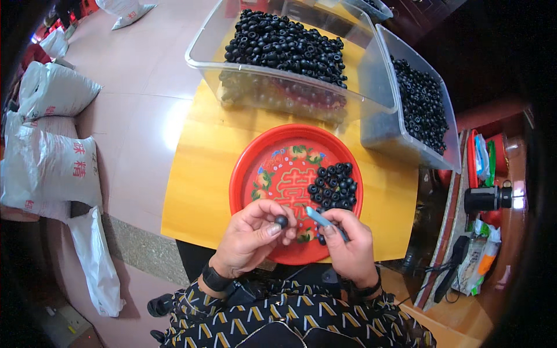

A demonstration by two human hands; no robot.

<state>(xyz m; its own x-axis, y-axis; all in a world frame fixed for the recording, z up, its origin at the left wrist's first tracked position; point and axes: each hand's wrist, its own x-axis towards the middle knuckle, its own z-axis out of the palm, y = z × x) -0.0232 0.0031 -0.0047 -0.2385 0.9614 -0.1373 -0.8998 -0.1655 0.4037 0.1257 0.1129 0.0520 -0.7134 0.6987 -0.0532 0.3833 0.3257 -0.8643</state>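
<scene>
My left hand (pixel 254 232) pinches a small black round piece (pixel 282 221) between thumb and fingertips, over the near left part of a red round tray (pixel 238 174). My right hand (pixel 350 242) is closed around a slim blue-grey tool (pixel 318 217). The tool's light tip points up and left toward the black piece, apart from it; whether it has a blade I cannot tell. Several black ring-shaped pieces (pixel 333 187) lie heaped on the tray's right side. One more black piece (pixel 322 239) lies close to my right fingers.
Beyond the tray, a clear plastic bin (pixel 203 64) holds many black pieces. A second clear bin (pixel 400 130) of them stands at right. Both rest on a yellow surface (pixel 188 191). White sacks (pixel 52 162) stand on the left floor; a black flask (pixel 483 199) is at far right.
</scene>
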